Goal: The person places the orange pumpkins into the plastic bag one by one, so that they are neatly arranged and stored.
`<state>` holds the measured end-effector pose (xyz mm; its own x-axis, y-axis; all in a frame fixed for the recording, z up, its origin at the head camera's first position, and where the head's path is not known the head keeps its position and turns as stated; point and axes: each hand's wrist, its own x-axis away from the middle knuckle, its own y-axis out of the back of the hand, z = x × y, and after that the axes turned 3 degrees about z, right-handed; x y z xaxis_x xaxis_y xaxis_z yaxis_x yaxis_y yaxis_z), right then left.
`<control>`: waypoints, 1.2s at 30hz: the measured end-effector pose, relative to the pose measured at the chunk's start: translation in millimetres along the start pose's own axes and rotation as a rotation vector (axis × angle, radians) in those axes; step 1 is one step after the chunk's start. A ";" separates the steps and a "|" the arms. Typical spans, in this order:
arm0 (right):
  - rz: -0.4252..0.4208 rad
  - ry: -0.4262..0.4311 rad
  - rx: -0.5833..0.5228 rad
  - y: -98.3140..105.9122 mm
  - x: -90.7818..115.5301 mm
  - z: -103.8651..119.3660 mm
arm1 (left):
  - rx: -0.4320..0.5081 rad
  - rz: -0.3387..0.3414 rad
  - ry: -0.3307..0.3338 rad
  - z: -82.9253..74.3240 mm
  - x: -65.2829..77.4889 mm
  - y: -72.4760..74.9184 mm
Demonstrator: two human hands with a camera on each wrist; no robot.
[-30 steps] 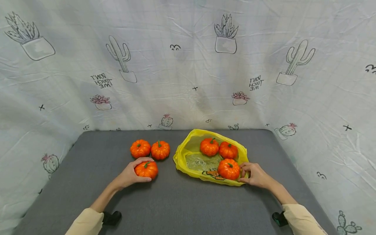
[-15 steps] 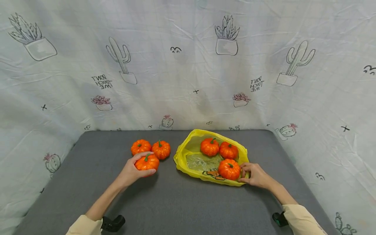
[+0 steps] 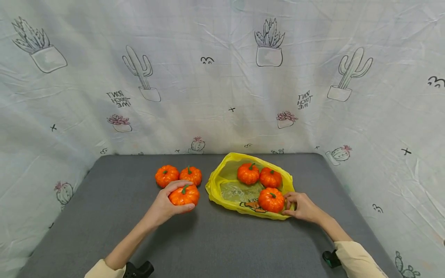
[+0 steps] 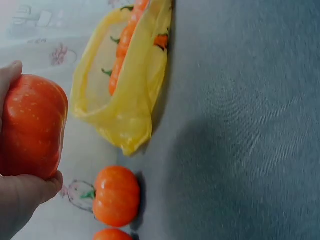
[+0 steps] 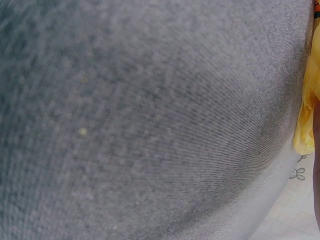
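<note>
1. Pumpkin (image 3: 184, 196) is being held above the grey counter (image 3: 226, 247), left of the yellow bag (image 3: 213, 189), its green stem pointing upward.
2. Left hand (image 3: 167, 204): the grip is pinching this pumpkin between thumb and fingers.
3. Right hand (image 3: 303, 207): the grip is pinching the near right edge of the bag.
4. Three pumpkins (image 3: 248, 174) are lying inside the bag, two at its far side and one near the right hand.
5. Two pumpkins (image 3: 167, 176) are sitting side by side on the counter, just beyond the left hand.
</note>
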<state>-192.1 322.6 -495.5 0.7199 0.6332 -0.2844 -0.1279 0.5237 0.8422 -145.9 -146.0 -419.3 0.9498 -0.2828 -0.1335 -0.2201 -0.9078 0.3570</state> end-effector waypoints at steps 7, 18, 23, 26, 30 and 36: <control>-0.020 0.036 -0.005 0.1 -0.5 2.1 | 0.018 0.040 -0.024 -9.4 1.2 -7.4; -0.012 0.028 0.004 -0.4 -1.5 -0.5 | 0.073 0.144 -0.103 -21.4 3.0 -21.9; -0.002 0.033 0.006 -0.8 -2.6 -0.2 | 0.125 0.241 -0.145 -19.4 4.5 -30.3; -0.002 0.047 0.011 -1.2 -3.2 -0.7 | 0.133 0.261 -0.146 -18.3 3.5 -36.2; -0.001 0.064 0.012 -0.8 -3.0 -1.2 | 0.132 0.279 -0.145 -16.2 -2.0 -44.9; 0.004 0.069 0.009 -0.6 -2.8 -1.9 | 0.124 0.304 -0.152 -11.9 -18.8 -60.3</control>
<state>-195.3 321.6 -496.1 0.6702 0.6736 -0.3116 -0.1246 0.5160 0.8475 -147.8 -82.2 -427.3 0.7948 -0.5801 -0.1782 -0.5216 -0.8032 0.2877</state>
